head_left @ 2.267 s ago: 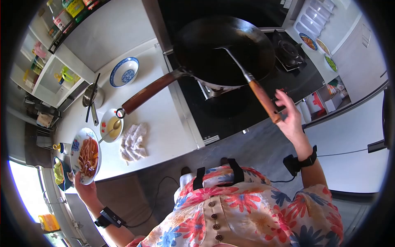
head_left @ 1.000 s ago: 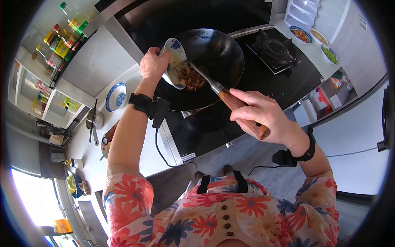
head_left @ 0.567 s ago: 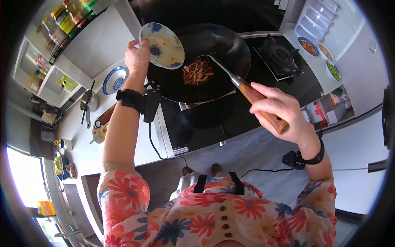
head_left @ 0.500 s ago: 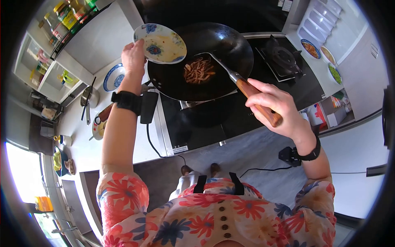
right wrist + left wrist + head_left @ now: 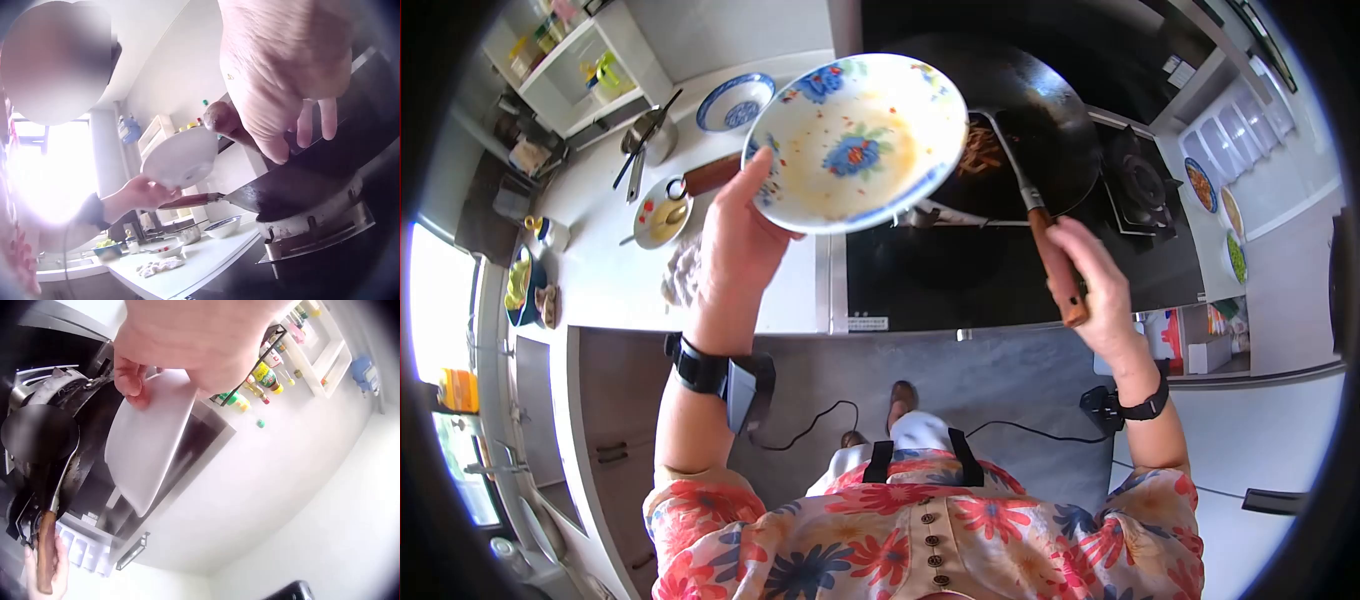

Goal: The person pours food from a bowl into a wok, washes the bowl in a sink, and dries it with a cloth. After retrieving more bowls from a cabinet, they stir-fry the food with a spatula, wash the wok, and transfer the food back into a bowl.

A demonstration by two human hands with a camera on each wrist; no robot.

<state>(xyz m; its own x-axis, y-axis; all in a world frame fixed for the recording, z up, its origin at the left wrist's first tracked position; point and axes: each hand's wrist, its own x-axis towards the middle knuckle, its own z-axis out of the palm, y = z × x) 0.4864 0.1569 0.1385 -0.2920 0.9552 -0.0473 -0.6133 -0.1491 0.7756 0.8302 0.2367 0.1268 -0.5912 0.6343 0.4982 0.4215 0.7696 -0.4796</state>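
Observation:
My left hand [image 5: 740,235] grips the rim of a shallow floral bowl [image 5: 880,120], thumb on the inner side. The bowl is tilted, with only oily smears and small bits inside, and overlaps the left part of the wok [image 5: 1055,150] in the head view. Its pale underside faces the right wrist view. Brown shredded strips [image 5: 980,150] lie in the wok, partly hidden by the bowl. My right hand [image 5: 1105,300] holds the wooden handle of a wok spatula [image 5: 1055,255], its metal end down among the strips.
Left of the stove, the counter bears a blue-rimmed bowl [image 5: 738,103], a small pot with chopsticks [image 5: 650,140], a bowl with a spoon [image 5: 662,222] and a cloth [image 5: 683,270]. The wok's handle [image 5: 712,174] juts over them. Filled bowls [image 5: 1236,258] stand right of the burner [image 5: 1140,180].
The strips went from the floral bowl into the wok. My left hand then drew the bowl back from over the wok toward my body. My right hand closed round the spatula handle.

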